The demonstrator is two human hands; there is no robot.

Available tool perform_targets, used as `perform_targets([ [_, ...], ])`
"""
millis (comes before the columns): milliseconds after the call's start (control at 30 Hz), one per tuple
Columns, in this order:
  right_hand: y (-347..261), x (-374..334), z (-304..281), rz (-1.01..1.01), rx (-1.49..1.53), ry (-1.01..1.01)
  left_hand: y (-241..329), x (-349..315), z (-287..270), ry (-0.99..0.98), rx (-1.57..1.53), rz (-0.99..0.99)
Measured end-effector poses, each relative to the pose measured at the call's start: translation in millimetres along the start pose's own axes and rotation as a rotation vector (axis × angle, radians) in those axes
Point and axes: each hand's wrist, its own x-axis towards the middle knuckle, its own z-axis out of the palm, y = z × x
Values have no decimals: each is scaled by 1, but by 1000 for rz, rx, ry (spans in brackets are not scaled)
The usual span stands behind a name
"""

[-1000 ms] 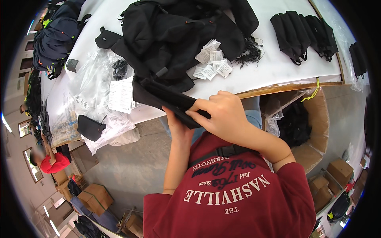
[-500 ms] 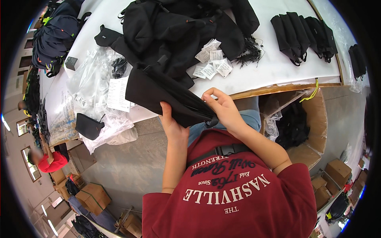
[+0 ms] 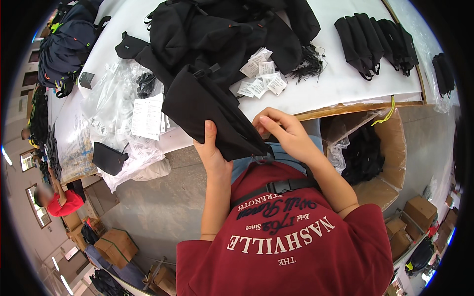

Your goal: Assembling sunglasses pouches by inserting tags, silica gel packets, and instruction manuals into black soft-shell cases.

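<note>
A flat black fabric pouch [image 3: 197, 106] slants over the table's near edge, its lower end close to my waist. My left hand [image 3: 215, 153] grips it from the near left side, thumb lying on the top face. At the pouch's long right edge, where folds of fabric show, my right hand [image 3: 289, 134] has its thumb and fingers pinched together; what is between them is too small to tell. Just beyond lies a heap of black backpacks [image 3: 217, 34], with white printed labels [image 3: 266, 81] and a bundle of black cords [image 3: 308, 64] against it.
Clear plastic bags [image 3: 111, 93], a printed sheet [image 3: 146, 118] and a small black pouch [image 3: 109, 158] lie at left. Folded black pouches [image 3: 360, 44] sit at right. Below the wooden table edge [image 3: 355, 109] stands an open carton [image 3: 395, 158] holding black goods. A person in red [image 3: 66, 201] is far left.
The pouch has swung to a steeper angle, its far end moving right. My right hand has shifted slightly right and its fingers have curled in more.
</note>
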Motion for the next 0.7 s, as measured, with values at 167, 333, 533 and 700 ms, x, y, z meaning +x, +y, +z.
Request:
perform_targets([
  [167,-15,12,-4,-159,-25,51,5,-3,6,-67,17,-34],
  [333,-29,30,5,-442,-108,198,11,-12,9,-201,56,-201],
  [533,-43,35,1,-749,-269,513,12,-14,13,-266,102,-284],
  [700,-45,30,-5,-773,-459,589,10,-13,14,-250,130,-310],
])
